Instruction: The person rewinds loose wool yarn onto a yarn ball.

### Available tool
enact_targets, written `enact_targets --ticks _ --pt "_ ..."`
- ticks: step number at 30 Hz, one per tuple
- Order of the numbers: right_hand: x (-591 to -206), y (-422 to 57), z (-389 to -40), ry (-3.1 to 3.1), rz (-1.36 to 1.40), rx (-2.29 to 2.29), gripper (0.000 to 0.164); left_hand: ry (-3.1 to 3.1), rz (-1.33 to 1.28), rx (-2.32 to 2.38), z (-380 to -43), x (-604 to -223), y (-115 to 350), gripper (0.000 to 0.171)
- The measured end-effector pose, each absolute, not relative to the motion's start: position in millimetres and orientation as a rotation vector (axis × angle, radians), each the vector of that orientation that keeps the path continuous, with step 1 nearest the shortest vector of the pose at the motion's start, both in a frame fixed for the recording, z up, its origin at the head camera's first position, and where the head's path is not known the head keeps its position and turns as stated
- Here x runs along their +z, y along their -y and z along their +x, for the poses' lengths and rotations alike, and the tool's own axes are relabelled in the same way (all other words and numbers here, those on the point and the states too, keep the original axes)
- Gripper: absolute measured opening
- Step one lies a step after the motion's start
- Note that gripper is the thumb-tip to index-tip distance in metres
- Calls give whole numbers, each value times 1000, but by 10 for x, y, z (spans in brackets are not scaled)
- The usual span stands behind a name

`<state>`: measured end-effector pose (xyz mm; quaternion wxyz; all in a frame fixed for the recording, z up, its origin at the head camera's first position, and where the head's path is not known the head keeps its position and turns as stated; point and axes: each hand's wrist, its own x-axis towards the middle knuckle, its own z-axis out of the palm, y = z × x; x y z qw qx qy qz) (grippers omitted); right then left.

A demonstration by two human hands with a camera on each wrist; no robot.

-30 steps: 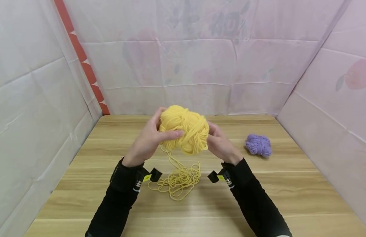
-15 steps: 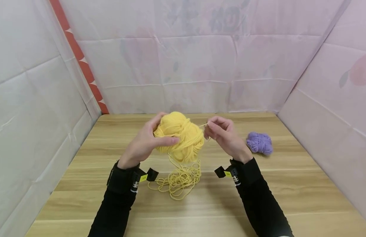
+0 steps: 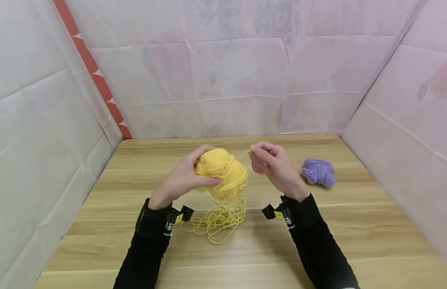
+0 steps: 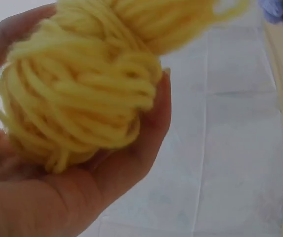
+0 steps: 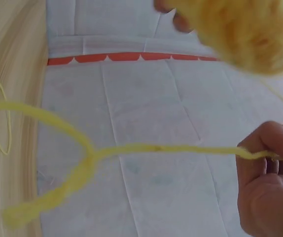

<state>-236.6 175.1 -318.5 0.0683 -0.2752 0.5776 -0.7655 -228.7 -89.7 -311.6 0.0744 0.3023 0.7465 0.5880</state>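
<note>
Head view: one left hand [image 3: 183,174] grips one yellow yarn ball [image 3: 222,169] at centre; one right hand [image 3: 275,166], right of it, pinches one strand [image 3: 244,154]. One loose yellow heap [image 3: 221,220] lies lower centre on one table [image 3: 100,241], one purple yarn ball [image 3: 319,171] at right. Left wrist view: fingers [image 4: 157,121] curl round the yellow yarn ball, upper left. Right wrist view: fingers at right clasp yarn.

The plump yellow yarn skein [image 3: 227,170] tilts, held above loose yellow loops [image 3: 225,218].

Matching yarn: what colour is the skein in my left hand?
Yellow: the yarn skein shows best in the head view.
</note>
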Motion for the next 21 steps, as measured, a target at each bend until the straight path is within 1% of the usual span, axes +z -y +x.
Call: enact_targets --ticks 4,10,15,18,21 --pt "-3174 -1717 -2347 -1733 -799 -2354 19 -2379 872 1750 -2315 -3178 858 62" --pt "-3153 -1663 -2240 -1782 -863 -2388 21 -2527 647 1804 -2317 -3201 799 63" --pt "-3134 -1621 -2110 -1924 -948 -2306 22 -2457 501 2004 -2351 -3215 744 63" --pt "-3135 -1596 -2046 -2102 -989 -2211 21 -2365 470 2168 -2370 -3219 725 60" --pt "-3142 -1571 -1999 -2260 -1017 -2105 17 -2233 460 2351 -2385 -3215 714 56"
